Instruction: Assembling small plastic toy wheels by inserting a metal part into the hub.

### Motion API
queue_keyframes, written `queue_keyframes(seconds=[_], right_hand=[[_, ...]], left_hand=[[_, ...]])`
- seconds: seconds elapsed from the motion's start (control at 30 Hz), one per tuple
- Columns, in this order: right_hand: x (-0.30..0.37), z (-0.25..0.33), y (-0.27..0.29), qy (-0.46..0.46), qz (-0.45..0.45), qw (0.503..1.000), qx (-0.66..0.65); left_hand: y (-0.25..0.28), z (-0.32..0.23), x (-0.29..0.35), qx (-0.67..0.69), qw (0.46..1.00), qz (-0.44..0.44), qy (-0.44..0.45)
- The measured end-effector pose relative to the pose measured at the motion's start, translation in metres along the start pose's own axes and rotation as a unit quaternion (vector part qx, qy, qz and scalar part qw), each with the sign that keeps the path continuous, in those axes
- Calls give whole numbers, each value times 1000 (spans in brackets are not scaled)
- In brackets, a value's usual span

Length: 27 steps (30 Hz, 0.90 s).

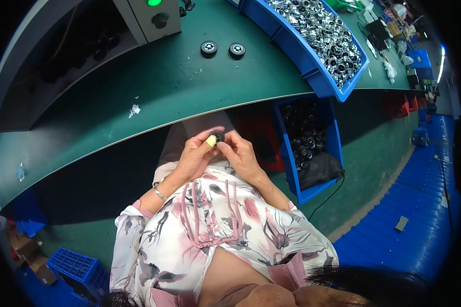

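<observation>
My left hand (195,155) and my right hand (242,157) meet in front of my lap, just off the table's near edge. Between their fingertips they hold a small black toy-like wheel (219,136) with a lighter centre. Yellow tape (211,140) wraps a digit of the left hand, right against the wheel. Both hands have their fingers closed around it, and part of the wheel is hidden by them. Farther off on the green table (164,87) lie two similar black wheels, a left one (209,49) and a right one (237,50), with pale centres facing up.
A blue bin (329,88) of shiny silver parts stands at the table's right. Below it, a blue crate (318,193) holds many black wheels and a dark cloth or bag (320,171). A grey machine (156,23) with a green light is at the far left. White scraps (134,110) lie on the table.
</observation>
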State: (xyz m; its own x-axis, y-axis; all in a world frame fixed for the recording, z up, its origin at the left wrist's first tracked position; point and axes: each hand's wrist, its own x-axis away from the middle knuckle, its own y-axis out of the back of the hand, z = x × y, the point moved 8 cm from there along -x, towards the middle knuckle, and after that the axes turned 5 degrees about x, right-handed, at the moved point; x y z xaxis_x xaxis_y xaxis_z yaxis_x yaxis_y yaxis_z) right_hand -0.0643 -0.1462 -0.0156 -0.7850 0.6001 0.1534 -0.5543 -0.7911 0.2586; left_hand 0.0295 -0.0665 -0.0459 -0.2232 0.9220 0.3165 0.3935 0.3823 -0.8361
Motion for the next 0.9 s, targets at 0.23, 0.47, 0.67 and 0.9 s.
queue_keyframes(seconds=[0.23,0.47,0.67,0.9], right_hand=[[-2,-14,-1,-74,49,993,-83],[-18,-3,10,-7,17,1000,-24],[-19,-27,-2,-48,24,997,-47],[-22,-21,-3,-96,49,976,-190]], left_hand=[[22,5,2,-9,999,-32,22],[6,-2,5,-182,982,-31,-27],[3,-8,4,-240,967,-32,-74],[9,-11,3,-359,928,-9,-94]])
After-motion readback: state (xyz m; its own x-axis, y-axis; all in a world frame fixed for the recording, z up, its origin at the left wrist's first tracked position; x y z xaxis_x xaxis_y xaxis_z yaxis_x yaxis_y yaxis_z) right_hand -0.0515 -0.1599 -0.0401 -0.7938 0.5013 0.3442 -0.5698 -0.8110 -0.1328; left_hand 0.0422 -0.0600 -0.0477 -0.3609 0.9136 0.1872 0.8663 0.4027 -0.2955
